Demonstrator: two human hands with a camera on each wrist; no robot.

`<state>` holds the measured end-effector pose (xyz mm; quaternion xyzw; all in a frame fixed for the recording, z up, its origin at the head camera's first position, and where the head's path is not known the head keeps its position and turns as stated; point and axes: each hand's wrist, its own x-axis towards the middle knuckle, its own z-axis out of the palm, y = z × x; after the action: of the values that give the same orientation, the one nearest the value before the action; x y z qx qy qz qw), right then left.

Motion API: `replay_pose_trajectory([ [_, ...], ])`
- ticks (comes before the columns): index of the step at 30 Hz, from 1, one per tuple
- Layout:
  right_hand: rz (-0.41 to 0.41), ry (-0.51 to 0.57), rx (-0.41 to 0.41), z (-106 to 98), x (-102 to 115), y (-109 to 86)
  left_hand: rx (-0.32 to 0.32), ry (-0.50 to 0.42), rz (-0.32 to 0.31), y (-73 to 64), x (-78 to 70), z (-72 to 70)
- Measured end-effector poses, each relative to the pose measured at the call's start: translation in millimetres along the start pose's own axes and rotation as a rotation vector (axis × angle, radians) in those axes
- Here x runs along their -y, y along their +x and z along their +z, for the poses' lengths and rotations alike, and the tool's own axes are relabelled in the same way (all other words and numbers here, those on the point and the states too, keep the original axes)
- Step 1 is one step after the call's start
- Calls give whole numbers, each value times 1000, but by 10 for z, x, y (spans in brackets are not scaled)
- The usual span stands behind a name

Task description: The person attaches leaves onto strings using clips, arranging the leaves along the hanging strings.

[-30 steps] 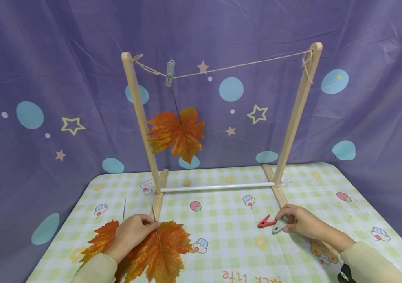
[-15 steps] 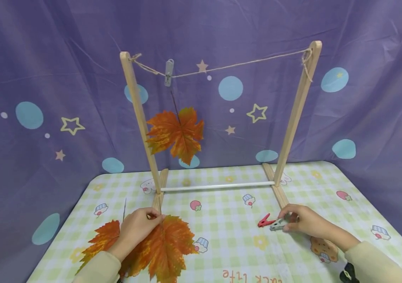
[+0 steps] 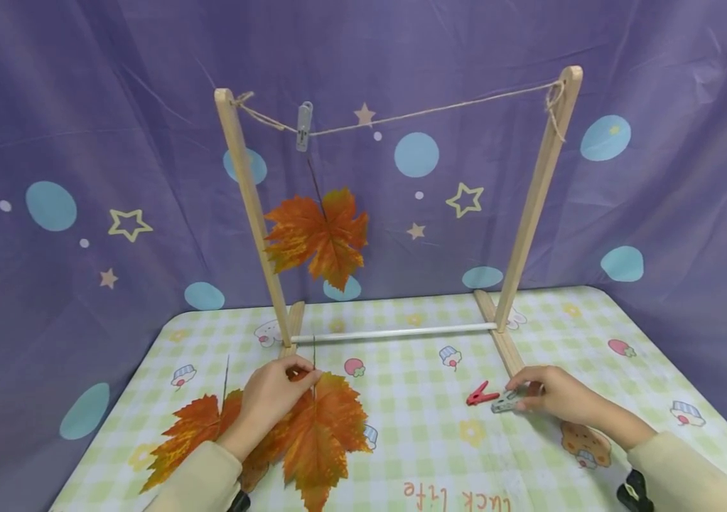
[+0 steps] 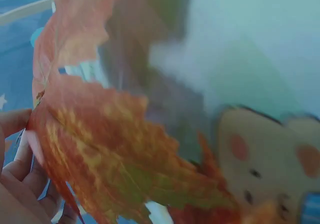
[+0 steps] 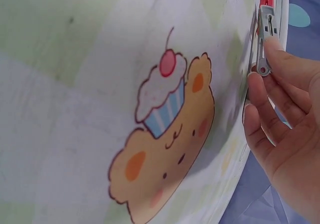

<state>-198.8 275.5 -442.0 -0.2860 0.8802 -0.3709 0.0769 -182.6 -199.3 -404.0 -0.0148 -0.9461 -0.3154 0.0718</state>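
My two sleeves [image 3: 676, 466] are plain and pale beige, and a small black piece [image 3: 634, 491] shows just beside each one.

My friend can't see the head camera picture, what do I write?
A person's left hand pinches an orange leaf while the right hand pinches a grey clothespin near a red clothespin on a checked tablecloth. Behind, another leaf hangs from a string between wooden posts.
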Motion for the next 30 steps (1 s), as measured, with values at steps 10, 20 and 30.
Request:
replay_pose_trajectory([
  [10, 36, -7, -2, 1, 45, 5, -55, -119, 42, 88, -299, 60],
  [20, 75, 2, -15, 28, 21, -22, -94, -220, 118, 157, -538, 22],
  [30, 60, 1, -32, 39, 12, -17, -123, -303, 184, 244, -771, -1],
])
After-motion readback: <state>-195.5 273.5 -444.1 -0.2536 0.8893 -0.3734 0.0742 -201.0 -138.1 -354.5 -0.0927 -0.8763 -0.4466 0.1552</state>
